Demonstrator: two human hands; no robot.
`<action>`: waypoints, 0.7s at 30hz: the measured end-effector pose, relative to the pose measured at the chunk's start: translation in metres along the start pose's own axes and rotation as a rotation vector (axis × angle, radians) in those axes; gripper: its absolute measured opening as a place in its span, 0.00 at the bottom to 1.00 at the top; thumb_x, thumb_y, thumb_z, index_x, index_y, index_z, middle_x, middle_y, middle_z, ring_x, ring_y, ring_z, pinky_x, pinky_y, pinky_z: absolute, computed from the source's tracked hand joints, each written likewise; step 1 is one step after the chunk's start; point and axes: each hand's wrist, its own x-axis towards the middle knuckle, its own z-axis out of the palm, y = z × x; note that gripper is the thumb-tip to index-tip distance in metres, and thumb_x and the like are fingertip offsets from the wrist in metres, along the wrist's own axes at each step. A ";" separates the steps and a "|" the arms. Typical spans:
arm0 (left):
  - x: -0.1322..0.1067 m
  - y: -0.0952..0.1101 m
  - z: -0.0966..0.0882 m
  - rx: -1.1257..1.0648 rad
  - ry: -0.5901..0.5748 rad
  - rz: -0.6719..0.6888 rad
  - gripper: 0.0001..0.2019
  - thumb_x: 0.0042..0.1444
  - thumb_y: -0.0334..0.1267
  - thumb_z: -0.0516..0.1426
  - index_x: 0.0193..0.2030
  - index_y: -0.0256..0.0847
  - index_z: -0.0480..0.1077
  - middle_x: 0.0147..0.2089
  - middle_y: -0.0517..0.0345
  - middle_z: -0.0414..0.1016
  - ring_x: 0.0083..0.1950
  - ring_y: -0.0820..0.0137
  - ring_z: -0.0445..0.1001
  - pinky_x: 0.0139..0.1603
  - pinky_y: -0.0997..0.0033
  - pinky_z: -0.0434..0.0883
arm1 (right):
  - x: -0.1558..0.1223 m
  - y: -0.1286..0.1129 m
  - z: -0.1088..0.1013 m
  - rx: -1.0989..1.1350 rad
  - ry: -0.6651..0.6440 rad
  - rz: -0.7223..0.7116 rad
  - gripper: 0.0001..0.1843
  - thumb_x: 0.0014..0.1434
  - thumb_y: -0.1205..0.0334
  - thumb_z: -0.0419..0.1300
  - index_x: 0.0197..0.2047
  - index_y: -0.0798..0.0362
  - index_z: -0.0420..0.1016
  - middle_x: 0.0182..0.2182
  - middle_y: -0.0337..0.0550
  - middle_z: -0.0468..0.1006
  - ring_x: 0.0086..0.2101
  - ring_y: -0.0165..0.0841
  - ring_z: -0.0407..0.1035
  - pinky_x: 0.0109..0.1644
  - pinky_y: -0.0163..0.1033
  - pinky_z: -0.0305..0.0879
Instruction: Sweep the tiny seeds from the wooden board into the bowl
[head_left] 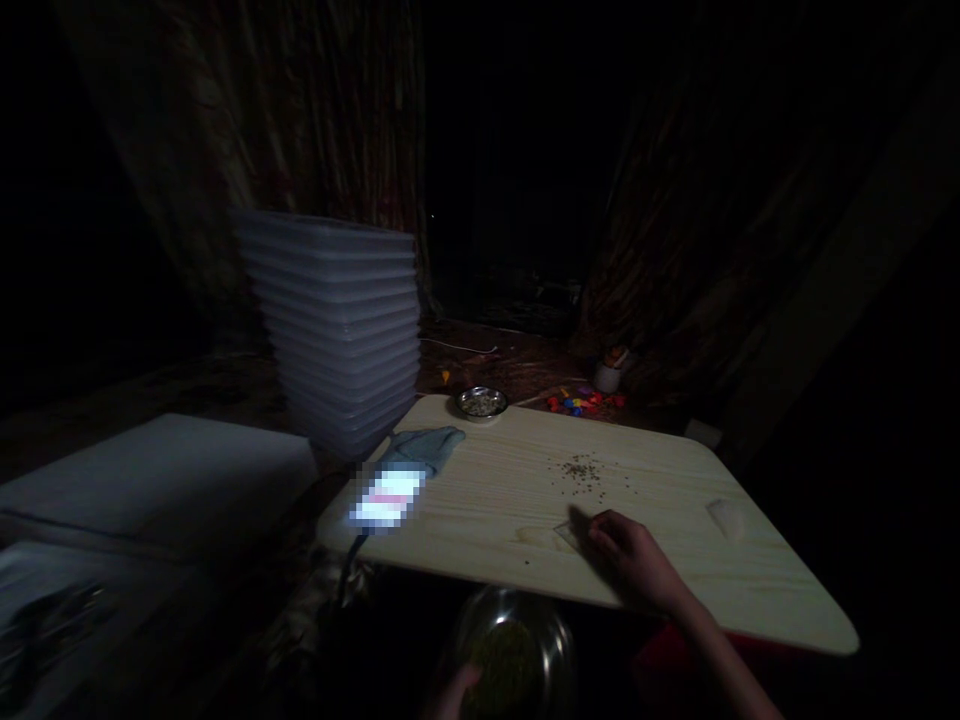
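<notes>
My right hand (634, 558) rests on a pale wooden table (495, 500), fingers curled at a small clear packet (568, 535) that lies flat under the fingertips. A small heap of seeds (581, 468) lies just beyond it. My left hand (454, 693) holds the rim of a steel bowl (514, 650) of greenish grain, below the table's near edge. The scene is very dark.
A small steel dish (481, 402) of seeds stands at the table's far edge. A lit phone (388, 497) lies on a blue cloth (427, 448) at the left. A stack of clear plastic boxes (337, 330) rises behind. Another clear packet (726, 517) lies right.
</notes>
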 end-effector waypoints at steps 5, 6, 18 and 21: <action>0.012 -0.011 -0.014 -0.058 0.090 -0.114 0.22 0.59 0.46 0.56 0.58 0.44 0.65 0.56 0.46 0.72 0.55 0.55 0.73 0.49 0.47 0.75 | 0.007 -0.027 0.033 -0.059 -0.084 -0.050 0.15 0.60 0.52 0.56 0.39 0.54 0.77 0.32 0.45 0.81 0.33 0.37 0.72 0.39 0.38 0.63; 0.015 -0.014 -0.017 -0.071 0.110 -0.139 0.21 0.59 0.47 0.55 0.57 0.43 0.65 0.55 0.44 0.73 0.55 0.52 0.73 0.47 0.46 0.76 | 0.005 -0.033 0.039 -0.051 -0.111 -0.056 0.14 0.60 0.53 0.56 0.39 0.53 0.77 0.32 0.45 0.81 0.33 0.37 0.72 0.39 0.38 0.63; 0.048 -0.056 -0.026 -0.087 0.168 -0.166 0.18 0.51 0.50 0.58 0.43 0.40 0.71 0.47 0.40 0.79 0.53 0.46 0.76 0.41 0.49 0.78 | -0.018 0.024 -0.031 0.055 0.158 0.083 0.20 0.57 0.44 0.57 0.39 0.53 0.75 0.29 0.42 0.79 0.29 0.36 0.70 0.34 0.38 0.64; 0.061 -0.071 -0.022 -0.073 0.129 -0.151 0.17 0.50 0.51 0.58 0.40 0.41 0.73 0.43 0.44 0.81 0.53 0.49 0.76 0.47 0.50 0.76 | -0.016 0.051 -0.057 -0.050 0.273 0.186 0.23 0.55 0.43 0.58 0.41 0.54 0.76 0.24 0.42 0.78 0.24 0.36 0.69 0.27 0.37 0.61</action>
